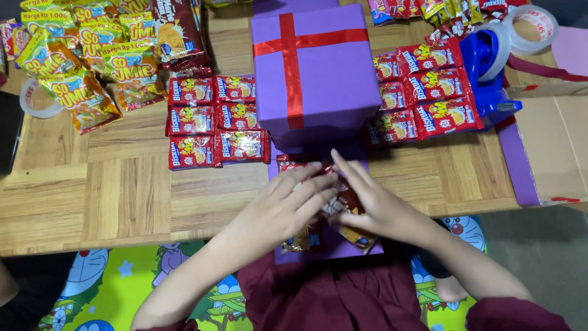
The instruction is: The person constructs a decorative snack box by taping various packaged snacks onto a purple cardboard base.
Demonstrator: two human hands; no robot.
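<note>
Wooden table (pixel 110 196) bearing purple gift box (pixel 315 70), red snack packets (pixel 217 119) alongside. Left hand (pixel 285 205) and right hand (pixel 367 202) both pinching brown snack wrappers (pixel 343 205) lying on purple flap (pixel 331 245) at near edge.

free: bare table (pixel 110 196) front-L | blocked: purple box (pixel 315 73) ahead, red packets (pixel 217 119) both sides

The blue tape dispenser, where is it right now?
In the head view the blue tape dispenser sits on the wooden table at upper right, just right of the red snack packets beside the purple gift box.
</note>
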